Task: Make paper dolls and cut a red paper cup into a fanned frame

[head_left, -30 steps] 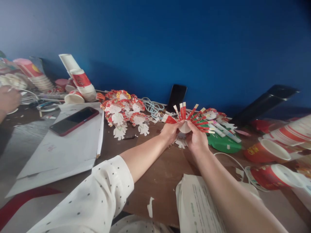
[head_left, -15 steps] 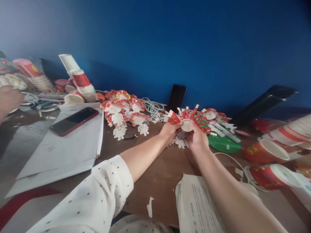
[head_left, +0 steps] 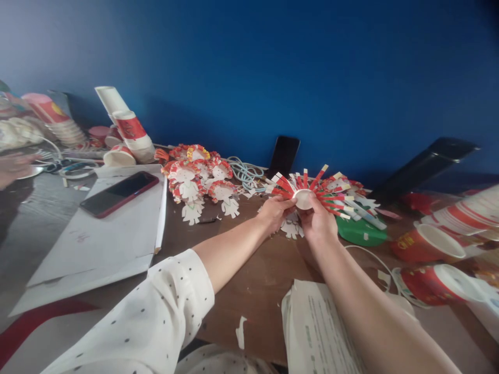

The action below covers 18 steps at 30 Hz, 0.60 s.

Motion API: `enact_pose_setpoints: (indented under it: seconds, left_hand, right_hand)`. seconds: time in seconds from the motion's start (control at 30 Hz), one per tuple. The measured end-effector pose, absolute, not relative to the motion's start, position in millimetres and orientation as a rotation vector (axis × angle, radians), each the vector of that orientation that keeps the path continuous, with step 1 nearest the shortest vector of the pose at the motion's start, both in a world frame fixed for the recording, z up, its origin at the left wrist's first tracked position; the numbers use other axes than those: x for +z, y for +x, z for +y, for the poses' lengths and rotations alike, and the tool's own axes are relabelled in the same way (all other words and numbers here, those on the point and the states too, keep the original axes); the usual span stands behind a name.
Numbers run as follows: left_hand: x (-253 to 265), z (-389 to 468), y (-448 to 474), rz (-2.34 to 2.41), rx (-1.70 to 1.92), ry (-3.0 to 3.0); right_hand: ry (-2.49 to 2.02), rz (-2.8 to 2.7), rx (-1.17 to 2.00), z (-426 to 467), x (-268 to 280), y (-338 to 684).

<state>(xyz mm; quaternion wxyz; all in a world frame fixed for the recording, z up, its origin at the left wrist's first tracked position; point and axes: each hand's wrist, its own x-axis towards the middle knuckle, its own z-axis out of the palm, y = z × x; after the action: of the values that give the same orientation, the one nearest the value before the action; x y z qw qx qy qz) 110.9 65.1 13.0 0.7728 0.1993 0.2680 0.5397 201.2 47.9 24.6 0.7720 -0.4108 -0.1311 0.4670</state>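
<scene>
Between my two hands is a paper cup cut into red strips with pale ends, which fan out around its round white base. My left hand is closed on its left side, fingers at the strips and the base's edge. My right hand grips the lower right of the base with the thumb on it. Just below the cup lies a white paper figure, partly hidden by my hands. Left of them is a pile of paper dolls with red curled rims around their heads.
A phone lies on white boards at left; another phone leans on the blue wall. Paper cups stand at right by a green disc. Printed sheets lie in front. Another person's hand is far left.
The cut cup has tilted and shifted slightly right, so its base faces me more. My right thumb now lies further onto the base. The other person's hand has moved lower.
</scene>
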Motion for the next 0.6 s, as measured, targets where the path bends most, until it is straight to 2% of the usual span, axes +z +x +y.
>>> enact_pose_setpoints:
  seconds: [0.6]
  left_hand:
    - [12.9,66.2,108.9,0.555,1.182,0.460]
  right_hand:
    - [-0.926,-0.301,0.995,44.7,27.9,197.1]
